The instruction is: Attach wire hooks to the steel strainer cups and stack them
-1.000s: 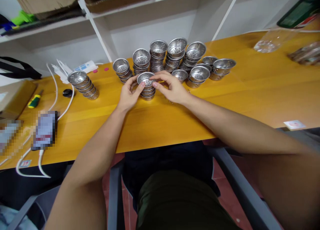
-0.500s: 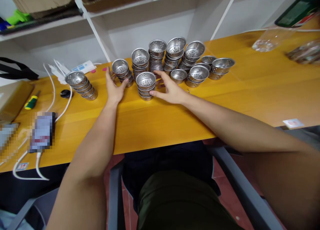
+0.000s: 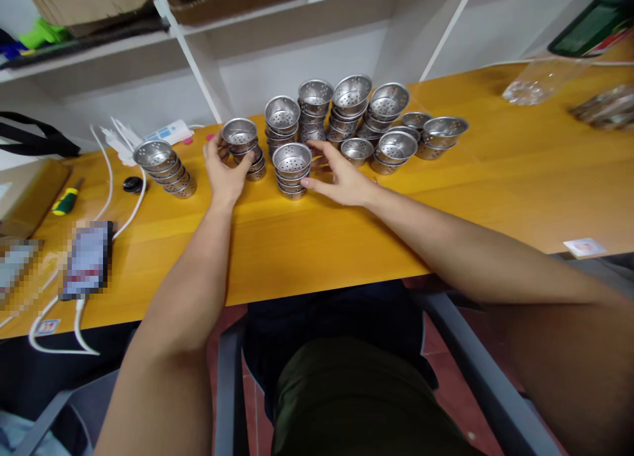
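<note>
My left hand (image 3: pixel 225 172) curls around the side of a stack of perforated metal cups (image 3: pixel 240 134), its thumb at the right and its fingers partly hidden behind. That stack looks nearly upright. Just to its right stands a front stack of perforated cups (image 3: pixel 292 160), nested and upright on the table. Beside it is my right hand (image 3: pixel 344 177), open in a C shape. Its thumb tip is at the stack's lower right side and its other fingers lie spread near the rim. Whether those fingers touch the metal is unclear.
Behind and right are several more cup stacks (image 3: pixel 351 94) and a low cup (image 3: pixel 356 151). A leaning stack (image 3: pixel 163 167) stands left, near cables, a phone (image 3: pixel 88 258) and a screwdriver (image 3: pixel 66 202). A plastic bottle (image 3: pixel 529 86) lies far right. White shelving (image 3: pixel 297 53) borders the table (image 3: pixel 317 251).
The stack at my left hand has straightened from a tilt, and my left fingers have closed further around it. My right hand stays beside the front stack. The view has shifted slightly.
</note>
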The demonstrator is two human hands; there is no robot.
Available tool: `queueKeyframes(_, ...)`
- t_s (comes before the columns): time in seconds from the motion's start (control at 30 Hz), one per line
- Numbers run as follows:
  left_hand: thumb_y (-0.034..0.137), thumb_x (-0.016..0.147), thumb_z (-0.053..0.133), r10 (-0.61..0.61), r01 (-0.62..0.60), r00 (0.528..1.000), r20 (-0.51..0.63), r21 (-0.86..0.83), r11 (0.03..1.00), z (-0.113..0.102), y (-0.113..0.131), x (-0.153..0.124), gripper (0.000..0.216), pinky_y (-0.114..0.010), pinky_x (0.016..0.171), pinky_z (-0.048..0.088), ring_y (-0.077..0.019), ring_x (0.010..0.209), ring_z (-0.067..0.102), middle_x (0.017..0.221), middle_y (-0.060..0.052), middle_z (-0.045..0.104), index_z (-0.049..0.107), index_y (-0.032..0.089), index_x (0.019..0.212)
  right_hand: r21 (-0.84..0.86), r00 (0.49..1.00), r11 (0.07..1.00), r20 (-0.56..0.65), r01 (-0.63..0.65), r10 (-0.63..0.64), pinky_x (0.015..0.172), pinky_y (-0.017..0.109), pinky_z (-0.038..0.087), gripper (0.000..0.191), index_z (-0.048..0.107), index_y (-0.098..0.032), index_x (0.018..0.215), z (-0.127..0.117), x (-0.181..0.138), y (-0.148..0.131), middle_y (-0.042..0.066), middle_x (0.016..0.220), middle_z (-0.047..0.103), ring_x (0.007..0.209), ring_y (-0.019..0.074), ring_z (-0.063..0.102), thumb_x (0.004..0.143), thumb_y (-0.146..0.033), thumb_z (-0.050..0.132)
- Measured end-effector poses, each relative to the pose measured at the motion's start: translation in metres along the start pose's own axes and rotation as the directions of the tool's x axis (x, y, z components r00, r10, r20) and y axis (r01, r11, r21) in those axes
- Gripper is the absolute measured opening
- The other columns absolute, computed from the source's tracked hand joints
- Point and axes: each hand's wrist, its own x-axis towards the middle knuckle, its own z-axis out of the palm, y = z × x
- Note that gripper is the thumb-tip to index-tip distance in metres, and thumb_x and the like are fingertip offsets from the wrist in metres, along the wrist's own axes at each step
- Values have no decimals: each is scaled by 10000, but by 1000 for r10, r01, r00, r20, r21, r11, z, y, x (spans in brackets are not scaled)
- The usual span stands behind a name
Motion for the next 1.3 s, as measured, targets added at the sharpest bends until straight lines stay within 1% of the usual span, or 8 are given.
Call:
queueKeyframes(0.13,359,871,1126,-23,23,999,22,19,1000,-6,7,-5,936,-702,1495,561,-450,1726,669,1851,-175,595,627,314,1662,-1,1000,1000,4,-16,16,1438,784,569,1204,534,-270,1868,0,0,0,245,1831,638,1680,516,647,980,-1024,835)
queueKeyframes(0.37,523,796,1193,-16,17,994,105,-8,1000,-5,21,-5,1136,-700,1574,434,-476,1874,505,1911,-179,582,594,318,1740,14,1000,1000,24,-14,13,1425,777,581,1174,547,-284,1843,0,1,-4,238,1819,659,1648,505,674,979,-1024,835)
queueKeyframes(0.63,493,780,1186,1,-4,998,67,36,999,-11,12,-5,979,-658,1477,549,-435,1667,683,1791,-182,637,658,273,1575,-3,1000,1000,14,8,-8,1419,756,583,1118,557,-279,1819,1,0,-1,244,1813,658,1641,482,676,1002,-988,837)
queueKeyframes(0.83,820,845,1103,53,-55,995,87,20,998,-9,7,-6,1136,-612,1429,522,-393,1723,642,1802,-180,655,576,239,1666,15,1000,1000,12,-4,4,1397,759,594,1126,569,-293,1810,0,0,-2,236,1789,678,1591,481,697,980,-1000,852)
queueKeyframes(1.0,1033,840,980,115,-116,993,-34,-12,993,-12,11,0,1266,-629,1462,551,-399,1716,644,1856,-180,614,553,257,1745,-21,1000,1000,12,3,-3,1402,764,591,1182,552,-263,1818,-2,-2,-2,253,1808,650,1595,501,693,943,-975,906)
queueKeyframes(1.07,1015,879,966,103,-106,992,-69,-44,993,-15,16,4,1207,-624,1478,558,-423,1814,568,1900,-158,581,539,324,1772,-44,1000,999,16,-1,2,1348,753,640,1204,554,-237,1799,2,-4,3,259,1756,671,1531,500,730,912,-951,947)
queueKeyframes(1.17,982,1042,831,58,-65,996,-72,-92,994,-20,26,8,975,-623,1490,542,-395,1919,454,1844,-111,656,588,347,1741,-65,999,997,-8,-51,50,1224,732,710,1106,583,-244,1718,12,-6,14,208,1496,763,1280,440,811,927,-925,949)
queueKeyframes(1.3,1016,1078,630,-126,96,989,-75,-321,942,-26,38,1,799,-610,1313,731,-351,1644,749,1589,-70,818,679,340,1501,-59,996,994,-21,-91,89,1075,672,741,931,602,-298,1555,23,-3,25,101,1211,746,935,321,775,966,-964,880)
